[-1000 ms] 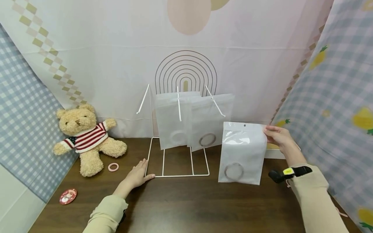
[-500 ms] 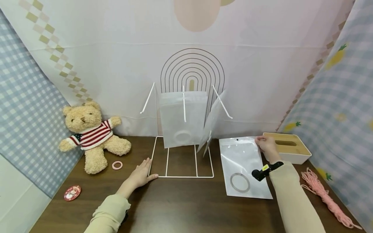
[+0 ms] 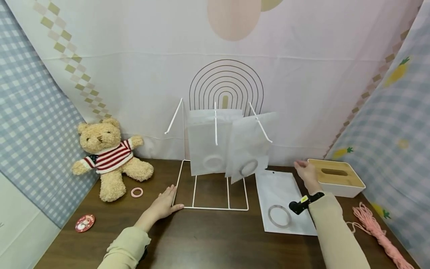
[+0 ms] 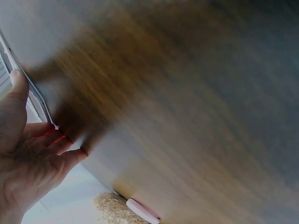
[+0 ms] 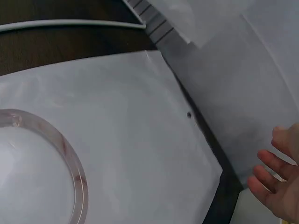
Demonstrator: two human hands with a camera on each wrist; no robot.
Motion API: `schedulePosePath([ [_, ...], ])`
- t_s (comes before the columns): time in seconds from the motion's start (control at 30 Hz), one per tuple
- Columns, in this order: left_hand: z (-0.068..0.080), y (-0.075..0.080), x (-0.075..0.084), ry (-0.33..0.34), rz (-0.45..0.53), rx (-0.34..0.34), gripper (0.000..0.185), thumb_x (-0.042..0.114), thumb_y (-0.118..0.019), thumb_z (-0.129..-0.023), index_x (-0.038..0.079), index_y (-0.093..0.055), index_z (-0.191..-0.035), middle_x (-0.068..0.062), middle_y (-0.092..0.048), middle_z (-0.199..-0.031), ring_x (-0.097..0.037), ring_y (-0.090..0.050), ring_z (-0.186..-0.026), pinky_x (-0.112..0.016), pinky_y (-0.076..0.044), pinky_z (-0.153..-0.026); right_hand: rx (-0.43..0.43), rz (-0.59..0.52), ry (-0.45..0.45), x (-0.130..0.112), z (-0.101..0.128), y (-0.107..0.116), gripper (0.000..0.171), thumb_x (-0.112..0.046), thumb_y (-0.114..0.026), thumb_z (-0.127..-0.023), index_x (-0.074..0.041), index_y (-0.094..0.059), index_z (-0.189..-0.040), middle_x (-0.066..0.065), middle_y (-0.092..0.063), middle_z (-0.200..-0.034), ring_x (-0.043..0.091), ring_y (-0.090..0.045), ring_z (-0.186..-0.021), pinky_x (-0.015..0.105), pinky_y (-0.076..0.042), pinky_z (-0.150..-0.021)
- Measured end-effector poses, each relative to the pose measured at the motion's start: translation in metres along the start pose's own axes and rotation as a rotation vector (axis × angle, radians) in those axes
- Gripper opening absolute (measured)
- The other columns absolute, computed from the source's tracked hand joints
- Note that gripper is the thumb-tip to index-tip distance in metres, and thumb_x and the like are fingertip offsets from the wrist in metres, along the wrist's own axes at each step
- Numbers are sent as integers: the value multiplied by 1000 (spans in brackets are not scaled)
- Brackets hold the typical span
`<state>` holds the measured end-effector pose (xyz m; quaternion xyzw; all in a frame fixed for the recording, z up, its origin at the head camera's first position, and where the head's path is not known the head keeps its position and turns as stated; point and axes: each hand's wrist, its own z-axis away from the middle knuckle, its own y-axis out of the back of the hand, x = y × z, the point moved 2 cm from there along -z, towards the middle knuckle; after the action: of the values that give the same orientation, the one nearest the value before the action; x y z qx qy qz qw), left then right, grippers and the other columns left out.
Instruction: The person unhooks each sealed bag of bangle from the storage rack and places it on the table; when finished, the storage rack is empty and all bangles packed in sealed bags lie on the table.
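Released since half a second ago, the white bag (image 3: 284,197) lies flat on the table (image 3: 208,244) just right of the wire rack (image 3: 211,209). The right hand (image 3: 307,176) that pinched its far corner is now apart from it, farther right of the rack, fingers loosely spread and holding nothing. Bags on the rack's right hook (image 3: 248,147), edge-on then, now face forward; others hang at its middle hook (image 3: 216,129). A large ring (image 5: 78,175) shows toward the flat bag's near end; whether inside it cannot be told. At the rack's left front corner the left hand (image 3: 162,205) lies with fingers extended and thumb apart, touching the wire. Well right of the rack are a tissue box (image 3: 340,178) and pink cord (image 3: 379,236); left of it, a teddy bear (image 3: 112,160), a small pink ring (image 3: 132,192) and a red badge (image 3: 85,223).
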<state>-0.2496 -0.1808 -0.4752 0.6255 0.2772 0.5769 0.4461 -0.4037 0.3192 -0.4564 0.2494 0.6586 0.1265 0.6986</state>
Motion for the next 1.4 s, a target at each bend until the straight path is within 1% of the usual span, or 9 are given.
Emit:
schedulePosePath([
  [0.03,0,0,0,1,0,0,77,33,-61,-85,-16,-28,-136,-36,-24,-142,-48,-24,-132,-64,-24,-102,-26,57,-56,-16,11,-1,56,-35,-41,-96,5,-38,-136,28,-41,-136,40,-43,-122,47,-39,-100],
  [0.13,1,0,0,7,-4,-8,77,32,-61,-86,-16,-27,-136,-35,-24,-142,-47,-24,-133,-63,-24,-102,-95,37,-35,-45,24,-1,65,-43,-33,-96,6,-28,-140,29,-32,-142,42,-35,-128,50,-34,-104],
  [0.27,1,-1,0,1,-5,-17,77,32,-62,-85,-16,-28,-135,-36,-24,-142,-48,-24,-132,-64,-24,-102,-94,-81,110,-90,36,3,69,-48,-34,-94,4,-32,-139,27,-37,-140,39,-37,-128,47,-34,-105],
  [0.4,2,-2,0,-2,-3,-14,77,31,-62,-85,-17,-28,-134,-37,-25,-141,-49,-25,-132,-64,-25,-101,-24,-184,280,-137,48,4,65,-50,-37,-93,0,-41,-135,18,-50,-132,21,-52,-117,33,-42,-100],
  [0.57,3,-2,0,0,-4,-2,77,30,-62,-86,-18,-28,-134,-37,-25,-141,-49,-24,-132,-64,-24,-101,157,-206,365,-175,63,1,50,-38,-58,-87,0,-55,-120,-14,-58,-97,-7,-53,-89,11,-45,-79],
  [0.73,1,-3,-1,3,1,0,77,31,-61,-86,-17,-28,-135,-36,-24,-142,-49,-24,-132,-64,-23,-102,215,-242,402,-187,71,1,36,-25,-67,-83,2,-60,-105,-23,-55,-79,-7,-55,-76,8,-45,-66],
  [0.93,-2,-2,0,6,-1,-1,78,33,-61,-86,-17,-27,-135,-36,-24,-142,-49,-22,-132,-63,-22,-103,107,-297,464,-192,77,9,26,-21,-65,-84,-3,-59,-102,-24,-62,-76,-5,-59,-69,12,-51,-60],
  [1.27,0,1,3,-8,-22,7,77,31,-63,-85,-19,-30,-133,-38,-27,-139,-50,-25,-131,-64,-25,-101,-28,-285,462,-198,99,18,43,-17,-58,-89,13,-47,-118,-29,-63,-73,-6,-60,-68,17,-53,-57],
  [1.4,0,2,3,-16,-19,0,78,33,-63,-85,-18,-29,-133,-38,-26,-140,-50,-24,-131,-64,-24,-101,-66,-306,429,-198,107,21,30,-17,-59,-89,3,-53,-111,-26,-64,-73,-4,-59,-68,18,-53,-56],
])
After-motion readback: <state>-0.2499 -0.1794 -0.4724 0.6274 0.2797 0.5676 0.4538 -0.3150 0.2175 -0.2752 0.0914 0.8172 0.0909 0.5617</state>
